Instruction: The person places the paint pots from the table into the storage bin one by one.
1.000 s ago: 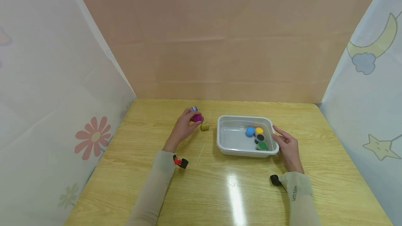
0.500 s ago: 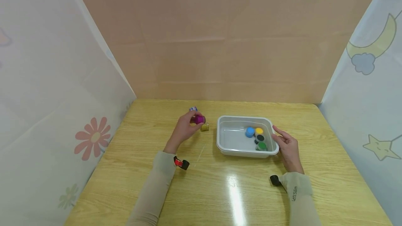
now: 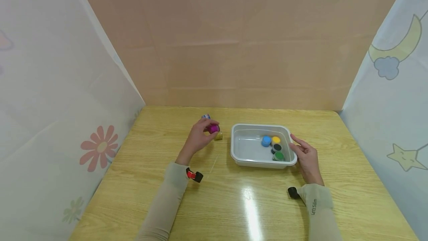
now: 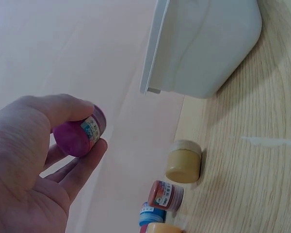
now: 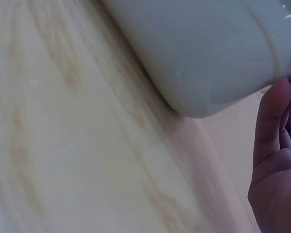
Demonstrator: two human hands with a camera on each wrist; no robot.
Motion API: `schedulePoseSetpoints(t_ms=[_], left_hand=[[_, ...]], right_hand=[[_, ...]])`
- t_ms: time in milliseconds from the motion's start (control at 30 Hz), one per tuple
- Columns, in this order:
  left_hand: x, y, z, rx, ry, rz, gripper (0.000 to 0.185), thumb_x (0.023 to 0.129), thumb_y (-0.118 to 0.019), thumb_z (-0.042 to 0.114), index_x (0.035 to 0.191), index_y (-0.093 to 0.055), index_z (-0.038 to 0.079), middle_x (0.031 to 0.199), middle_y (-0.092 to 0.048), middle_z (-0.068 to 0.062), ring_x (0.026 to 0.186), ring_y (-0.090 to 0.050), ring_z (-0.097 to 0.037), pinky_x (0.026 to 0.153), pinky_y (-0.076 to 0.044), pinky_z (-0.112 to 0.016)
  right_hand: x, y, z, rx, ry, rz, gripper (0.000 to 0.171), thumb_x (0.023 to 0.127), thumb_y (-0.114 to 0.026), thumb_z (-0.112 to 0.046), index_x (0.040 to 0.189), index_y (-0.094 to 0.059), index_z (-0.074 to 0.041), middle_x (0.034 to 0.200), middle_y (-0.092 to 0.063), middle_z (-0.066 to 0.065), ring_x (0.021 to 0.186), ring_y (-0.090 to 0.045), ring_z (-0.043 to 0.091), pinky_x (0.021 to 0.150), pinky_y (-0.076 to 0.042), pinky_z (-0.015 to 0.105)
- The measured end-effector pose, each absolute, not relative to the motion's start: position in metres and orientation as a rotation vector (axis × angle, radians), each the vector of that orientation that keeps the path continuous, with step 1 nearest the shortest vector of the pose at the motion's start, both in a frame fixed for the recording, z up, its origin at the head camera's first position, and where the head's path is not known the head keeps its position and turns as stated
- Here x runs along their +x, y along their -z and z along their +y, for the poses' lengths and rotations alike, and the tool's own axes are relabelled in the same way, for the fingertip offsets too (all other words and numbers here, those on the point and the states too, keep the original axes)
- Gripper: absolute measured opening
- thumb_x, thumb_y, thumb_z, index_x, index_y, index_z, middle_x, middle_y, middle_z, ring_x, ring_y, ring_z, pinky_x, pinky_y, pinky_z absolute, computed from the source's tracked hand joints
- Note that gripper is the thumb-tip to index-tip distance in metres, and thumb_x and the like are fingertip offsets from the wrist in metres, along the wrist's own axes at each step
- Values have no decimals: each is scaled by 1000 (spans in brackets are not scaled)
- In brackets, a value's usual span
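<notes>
In the head view my left hand (image 3: pixel 197 137) pinches a small purple paint jar (image 3: pixel 214 129) between thumb and fingers, above the table. The left wrist view shows its printed label, with the jar (image 4: pixel 73 138) tilted. Below it on the table are a gold paint jar (image 4: pixel 183 164), a reddish-brown one (image 4: pixel 166 195), a blue one (image 4: pixel 152 213) and a partly cut-off orange one (image 4: pixel 164 228). My right hand (image 3: pixel 308 161) grips the right rim of a white plastic tray (image 3: pixel 257 164). In the right wrist view fingertips (image 5: pixel 276 94) touch the tray's outer wall.
Inside the tray, toward its right end, stand a light blue jar (image 3: pixel 266 141), a yellow one (image 3: pixel 275 140), a black one (image 3: pixel 276 148) and a green one (image 3: pixel 278 156). A wooden table (image 3: pixel 214 196) bears everything, with a brown backdrop (image 3: pixel 234 66) behind.
My left hand has moved slightly to the right and nearer with the purple paint jar, toward the tray. The right hand and the tray have stayed in place.
</notes>
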State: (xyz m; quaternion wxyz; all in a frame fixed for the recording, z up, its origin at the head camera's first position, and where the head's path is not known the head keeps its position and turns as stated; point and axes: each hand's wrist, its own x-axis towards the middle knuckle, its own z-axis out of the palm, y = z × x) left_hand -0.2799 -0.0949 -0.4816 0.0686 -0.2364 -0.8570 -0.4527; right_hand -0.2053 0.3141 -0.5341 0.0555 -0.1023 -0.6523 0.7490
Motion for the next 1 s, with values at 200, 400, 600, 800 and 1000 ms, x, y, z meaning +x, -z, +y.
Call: schedulePoseSetpoints(t_ms=[200, 400, 600, 800, 1000], left_hand=[[-279, 482, -90, -692, 1368, -2555, 31, 92, -80, 18, 120, -69, 11, 117, -65, -7, 107, -66, -23, 92, -61, -38], [-279, 480, -84, -689, 1355, -2565, 32, 92, -80, 16, 120, -68, 7, 116, -68, -7, 108, -66, -24, 92, -61, -36], [-276, 475, -76, -737, 1371, -2549, 33, 93, -79, 15, 122, -67, 4, 120, -68, -9, 109, -69, -27, 93, -61, -42], [-273, 474, -70, -742, 1356, -2543, 33, 93, -79, 17, 122, -68, 7, 119, -69, -6, 106, -68, -22, 93, -60, -39], [-272, 474, -61, -823, 1308, -2516, 32, 93, -80, 18, 121, -69, 7, 116, -71, -5, 104, -64, -20, 92, -58, -38]], right_hand=[[-205, 534, 314, -326, -2261, -1988, 45, 97, -74, -20, 142, -65, -18, 73, -72, -5, 58, -52, 3, 50, -43, 17], [-205, 534, 313, -322, -2256, -1988, 46, 97, -74, -20, 142, -64, -16, 75, -73, -5, 60, -55, 2, 52, -45, 17], [-207, 534, 314, -283, -2278, -1954, 45, 97, -74, -18, 141, -65, -15, 79, -76, -3, 68, -62, 1, 60, -52, 15], [-209, 536, 314, -290, -2272, -1979, 47, 97, -75, -20, 142, -64, -16, 79, -76, -3, 65, -59, 2, 57, -50, 15], [-208, 536, 313, -301, -2272, -1972, 46, 96, -75, -20, 141, -65, -15, 78, -75, -2, 66, -60, 3, 58, -51, 16]])
